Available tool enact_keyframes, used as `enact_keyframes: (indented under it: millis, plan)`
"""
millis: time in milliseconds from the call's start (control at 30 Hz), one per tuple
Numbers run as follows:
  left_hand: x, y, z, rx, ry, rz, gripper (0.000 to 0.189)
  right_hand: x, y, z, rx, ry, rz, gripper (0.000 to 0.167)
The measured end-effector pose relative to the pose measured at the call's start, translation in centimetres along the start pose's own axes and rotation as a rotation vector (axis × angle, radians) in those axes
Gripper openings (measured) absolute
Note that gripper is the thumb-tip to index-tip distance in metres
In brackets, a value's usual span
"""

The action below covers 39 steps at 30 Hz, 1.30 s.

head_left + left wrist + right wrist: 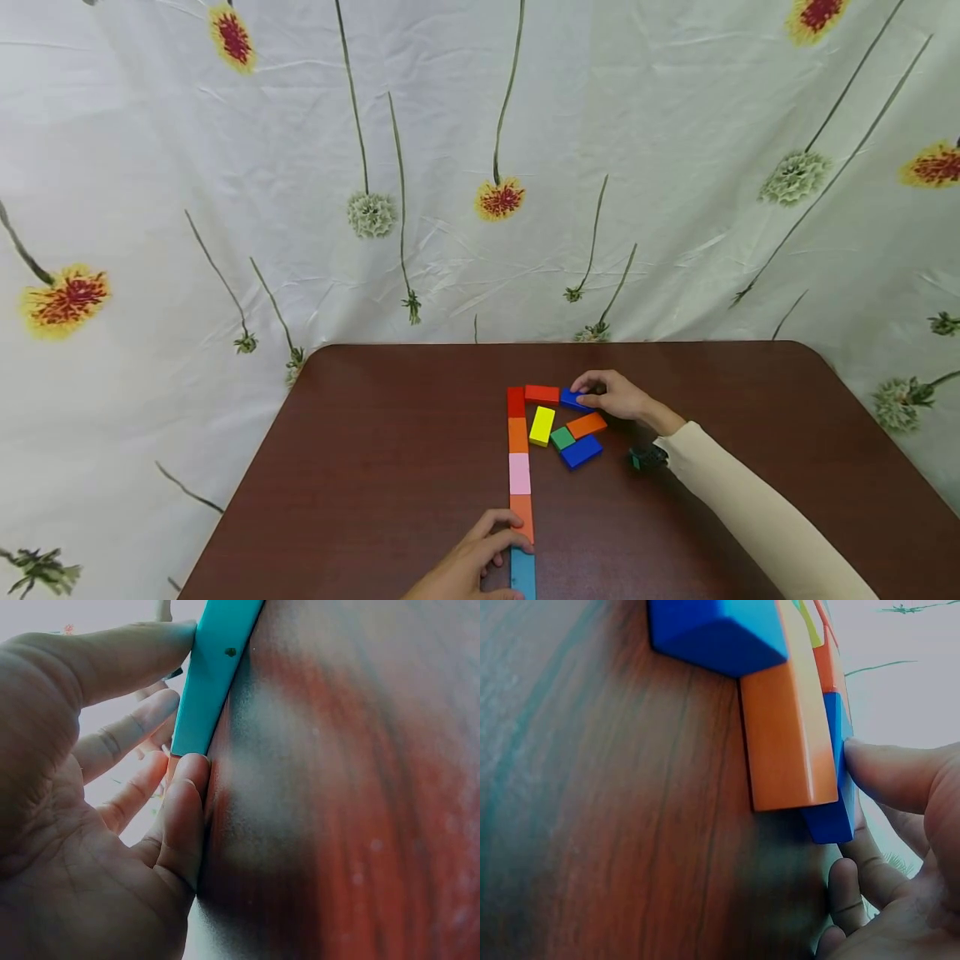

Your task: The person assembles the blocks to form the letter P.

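A straight column of blocks runs along the table, from a light blue block (522, 573) at the near end through orange and a pink block (519, 473) to a red block (515, 402). My left hand (476, 554) rests at the near end, thumb on the light blue block's edge and fingertips over its joint with the orange block (522, 510). A second red block (542, 394) turns the row rightward. Beside it, my right hand (618, 396) pinches a blue block (842, 772) between thumb and fingers, low at the tabletop.
Inside the corner lie a yellow block (542, 426), a small green block (562, 438), an orange block (587, 425) and another blue block (581, 452). The brown table (375, 467) ends at a flower-printed cloth (435, 267) behind.
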State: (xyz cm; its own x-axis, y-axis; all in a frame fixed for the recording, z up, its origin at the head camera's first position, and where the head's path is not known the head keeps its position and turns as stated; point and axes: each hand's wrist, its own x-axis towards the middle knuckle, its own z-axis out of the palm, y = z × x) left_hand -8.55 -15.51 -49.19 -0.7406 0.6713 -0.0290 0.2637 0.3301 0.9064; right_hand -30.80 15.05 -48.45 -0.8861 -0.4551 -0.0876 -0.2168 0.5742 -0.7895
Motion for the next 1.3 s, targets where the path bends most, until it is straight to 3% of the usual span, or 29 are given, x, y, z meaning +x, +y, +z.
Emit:
enact_keyframes:
  millis: [267, 600, 900, 1300]
  plan:
    - [-0.1, 0.2, 0.2, -0.009, 0.006, -0.031, 0.034, -0.3, -0.2, 0.0, -0.003, 0.02, -0.012, 0.018]
    - [-0.1, 0.3, 0.2, -0.011, 0.003, -0.036, 0.034, -1.8, -2.0, 0.2, -0.088, 0.124, -0.092, 0.021]
    - [-0.2, 0.2, 0.3, -0.002, 0.002, -0.023, 0.035, -2.7, -4.4, 2.3, -0.167, 0.103, -0.166, 0.022]
    - [0.0, -0.1, 0.2, 0.05, 0.009, 0.071, 0.037, -2.8, -6.6, 5.2, -0.357, 0.144, -0.095, 0.036]
